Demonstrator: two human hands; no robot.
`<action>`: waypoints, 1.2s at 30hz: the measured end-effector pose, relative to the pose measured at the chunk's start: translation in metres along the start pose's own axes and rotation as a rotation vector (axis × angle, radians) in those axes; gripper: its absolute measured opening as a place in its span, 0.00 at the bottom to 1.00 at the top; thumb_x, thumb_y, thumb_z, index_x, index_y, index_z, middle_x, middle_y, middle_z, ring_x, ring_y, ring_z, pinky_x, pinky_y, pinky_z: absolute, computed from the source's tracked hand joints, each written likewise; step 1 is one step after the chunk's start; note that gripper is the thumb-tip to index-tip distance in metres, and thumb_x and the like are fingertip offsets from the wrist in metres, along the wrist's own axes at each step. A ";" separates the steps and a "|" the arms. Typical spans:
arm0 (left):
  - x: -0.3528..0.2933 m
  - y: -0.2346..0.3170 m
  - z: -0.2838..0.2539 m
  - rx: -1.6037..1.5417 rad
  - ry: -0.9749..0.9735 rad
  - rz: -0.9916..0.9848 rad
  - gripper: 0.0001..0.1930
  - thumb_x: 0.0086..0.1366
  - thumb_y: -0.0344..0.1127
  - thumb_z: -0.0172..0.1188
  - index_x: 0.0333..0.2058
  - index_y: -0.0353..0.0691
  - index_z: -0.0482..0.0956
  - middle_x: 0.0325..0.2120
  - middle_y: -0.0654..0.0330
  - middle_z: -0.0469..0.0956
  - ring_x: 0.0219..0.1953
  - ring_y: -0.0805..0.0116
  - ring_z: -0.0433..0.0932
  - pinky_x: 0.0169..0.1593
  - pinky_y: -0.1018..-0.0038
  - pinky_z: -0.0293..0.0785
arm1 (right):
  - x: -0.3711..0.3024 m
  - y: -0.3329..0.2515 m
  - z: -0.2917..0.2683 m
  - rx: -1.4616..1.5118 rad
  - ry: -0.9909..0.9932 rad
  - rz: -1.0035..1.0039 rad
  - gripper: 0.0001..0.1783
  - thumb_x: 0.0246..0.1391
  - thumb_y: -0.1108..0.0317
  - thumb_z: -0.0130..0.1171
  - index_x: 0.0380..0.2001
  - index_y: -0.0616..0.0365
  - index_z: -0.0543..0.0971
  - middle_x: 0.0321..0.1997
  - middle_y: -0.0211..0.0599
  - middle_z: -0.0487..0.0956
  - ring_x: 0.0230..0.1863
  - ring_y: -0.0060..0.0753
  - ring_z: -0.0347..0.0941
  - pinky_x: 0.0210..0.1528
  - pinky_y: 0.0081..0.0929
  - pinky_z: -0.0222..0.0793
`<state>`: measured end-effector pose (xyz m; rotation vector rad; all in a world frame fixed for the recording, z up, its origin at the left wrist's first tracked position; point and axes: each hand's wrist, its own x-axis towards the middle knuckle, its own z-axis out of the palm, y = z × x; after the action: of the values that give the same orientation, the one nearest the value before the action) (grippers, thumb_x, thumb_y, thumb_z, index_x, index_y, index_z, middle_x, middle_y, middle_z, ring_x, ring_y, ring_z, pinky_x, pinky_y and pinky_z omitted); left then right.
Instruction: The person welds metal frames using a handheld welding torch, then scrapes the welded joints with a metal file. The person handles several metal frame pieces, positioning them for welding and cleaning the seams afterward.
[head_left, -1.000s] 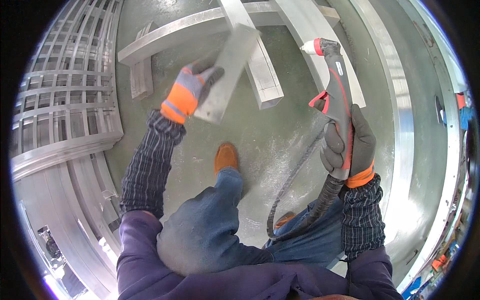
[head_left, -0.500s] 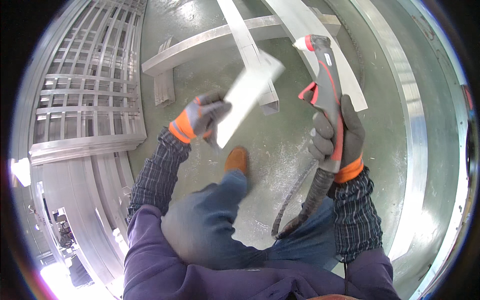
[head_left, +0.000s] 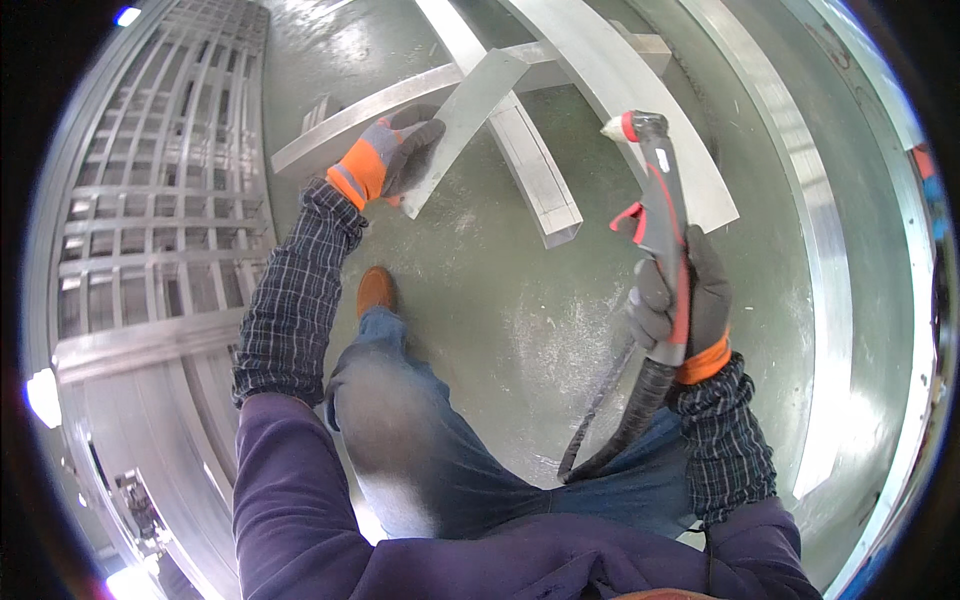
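My left hand (head_left: 392, 160), in a grey glove with an orange cuff, grips the near end of a flat, light grey metal plate (head_left: 468, 120). The plate slants up to the right, its far end over the metal tubes. In my right hand (head_left: 690, 300), also gloved, is a grey-and-red torch (head_left: 665, 210). Its white nozzle points up and to the left, and the red trigger sticks out on the left side, apart from my visible fingers. A thick black cable (head_left: 632, 420) runs from the torch handle down over my leg.
A square metal tube (head_left: 530, 165) and a wide metal bar (head_left: 640, 110) lie across a crosswise beam (head_left: 400, 95) near the floor. On the left stand stacked metal frames (head_left: 160, 180). A long metal strip (head_left: 825, 300) curves along the right.
My left hand has carried the plate forward and left. My right hand and the torch have dropped slightly toward me. My shoe shows farther left, and the whole view has shifted.
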<state>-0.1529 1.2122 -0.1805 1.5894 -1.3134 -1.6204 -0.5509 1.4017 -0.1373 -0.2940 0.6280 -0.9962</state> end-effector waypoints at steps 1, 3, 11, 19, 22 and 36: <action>0.017 -0.004 -0.010 0.116 -0.065 0.092 0.20 0.73 0.40 0.62 0.59 0.39 0.78 0.37 0.66 0.82 0.34 0.84 0.77 0.35 0.87 0.73 | -0.001 -0.002 0.005 0.000 0.096 -0.008 0.42 0.73 0.41 0.37 0.70 0.70 0.59 0.18 0.27 0.65 0.08 0.26 0.57 0.11 0.32 0.57; 0.055 -0.010 -0.024 0.397 -0.159 0.192 0.23 0.72 0.44 0.64 0.60 0.38 0.77 0.39 0.63 0.83 0.36 0.82 0.78 0.37 0.87 0.74 | 0.003 -0.006 0.009 0.027 0.146 -0.045 0.42 0.74 0.41 0.37 0.70 0.73 0.58 0.17 0.27 0.65 0.07 0.26 0.56 0.11 0.31 0.57; 0.147 0.043 0.022 0.591 -0.257 0.088 0.28 0.68 0.51 0.64 0.60 0.41 0.79 0.44 0.53 0.86 0.30 0.65 0.83 0.31 0.71 0.82 | 0.076 -0.030 0.068 0.000 0.564 -0.094 0.39 0.72 0.42 0.42 0.65 0.70 0.66 0.14 0.29 0.65 0.07 0.28 0.58 0.09 0.26 0.58; 0.237 0.069 0.038 0.389 -0.433 0.101 0.23 0.67 0.40 0.69 0.56 0.33 0.80 0.46 0.53 0.86 0.45 0.69 0.82 0.51 0.72 0.77 | 0.186 -0.092 0.110 0.036 0.761 0.080 0.38 0.71 0.39 0.41 0.64 0.64 0.69 0.14 0.31 0.66 0.07 0.31 0.59 0.10 0.30 0.58; 0.267 0.075 0.014 0.371 -0.458 0.093 0.22 0.68 0.42 0.67 0.55 0.33 0.81 0.46 0.52 0.86 0.45 0.67 0.82 0.51 0.72 0.77 | 0.234 -0.095 0.135 0.066 0.804 0.100 0.36 0.73 0.40 0.38 0.62 0.62 0.71 0.13 0.31 0.65 0.06 0.31 0.58 0.09 0.30 0.58; 0.241 0.119 0.016 0.522 -0.420 0.190 0.28 0.69 0.51 0.64 0.54 0.30 0.81 0.47 0.43 0.85 0.48 0.52 0.84 0.54 0.67 0.78 | 0.220 -0.076 0.170 -0.100 0.779 0.002 0.29 0.71 0.40 0.44 0.53 0.57 0.73 0.18 0.31 0.70 0.09 0.28 0.62 0.13 0.29 0.61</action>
<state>-0.2433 0.9584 -0.1876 1.3673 -2.1816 -1.6295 -0.4137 1.1669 -0.0437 0.0234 1.3850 -1.0713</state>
